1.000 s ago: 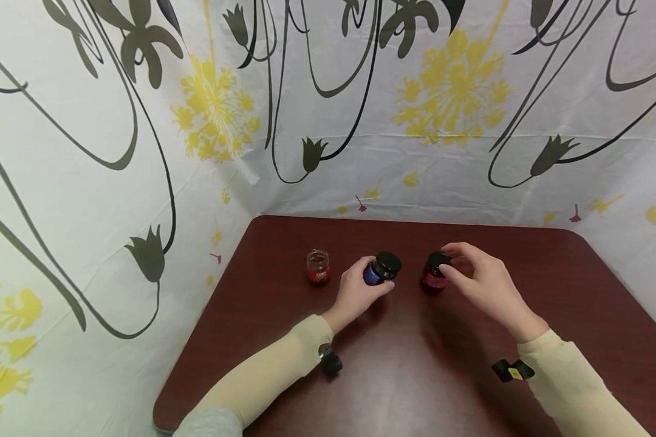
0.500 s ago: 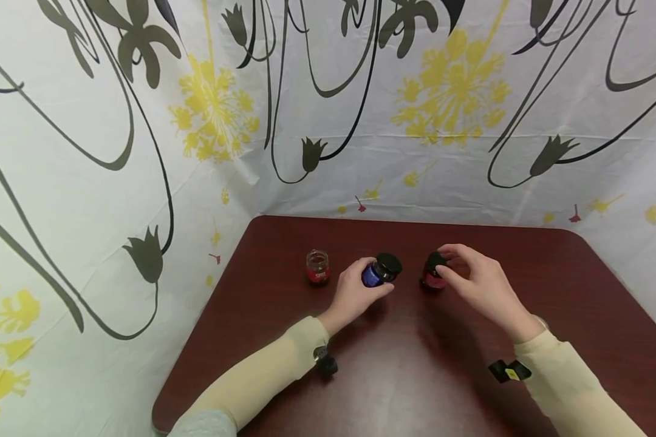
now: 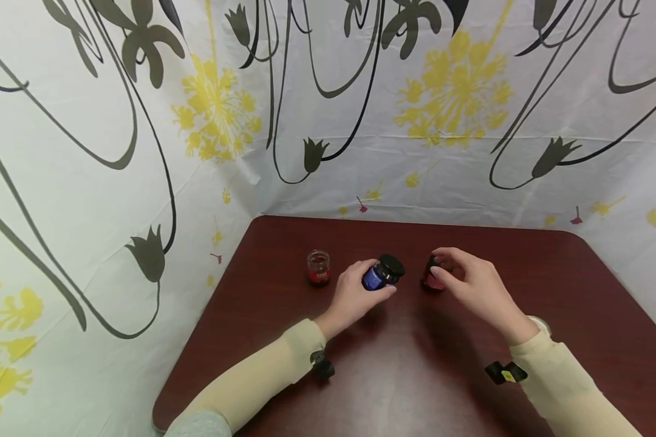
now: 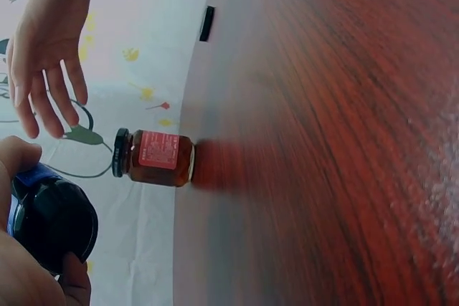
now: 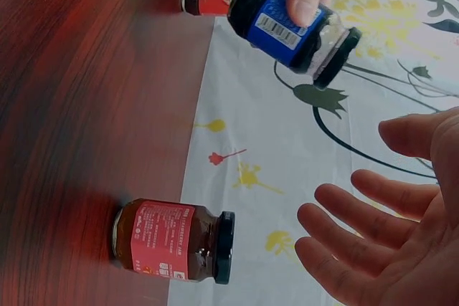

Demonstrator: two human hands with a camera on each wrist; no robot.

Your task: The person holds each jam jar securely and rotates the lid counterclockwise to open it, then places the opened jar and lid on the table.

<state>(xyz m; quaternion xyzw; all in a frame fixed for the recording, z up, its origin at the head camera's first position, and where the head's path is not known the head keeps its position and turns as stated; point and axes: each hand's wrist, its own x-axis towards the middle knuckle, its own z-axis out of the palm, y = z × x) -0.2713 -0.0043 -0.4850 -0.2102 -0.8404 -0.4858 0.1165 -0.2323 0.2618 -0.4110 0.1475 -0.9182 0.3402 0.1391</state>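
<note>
My left hand point(image 3: 355, 294) grips a jar with a blue label and black lid point(image 3: 382, 272), held above the table and tilted with its lid toward the right. In the right wrist view, the blue-labelled jar point(image 5: 276, 23) shows a barcode, and a thumb lies along its side. My right hand point(image 3: 478, 285) is beside a red-labelled jar with a dark lid point(image 3: 433, 279), partly hiding it in the head view. That jar point(image 5: 168, 240) stands upright on the table. From the right wrist, the fingers of my right hand point(image 5: 387, 227) look spread and apart from the lid.
Another red-labelled jar point(image 3: 319, 268) stands on the left of the dark red wooden table point(image 3: 393, 370); its top is clear glass, with no lid seen there. A patterned white cloth point(image 3: 328, 121) hangs behind the table. A small black object point(image 4: 206, 24) shows near the table's edge.
My right hand has shifted slightly left, covering more of the red-labelled jar in the head view. The blue-labelled jar in my left hand has tilted a little further.
</note>
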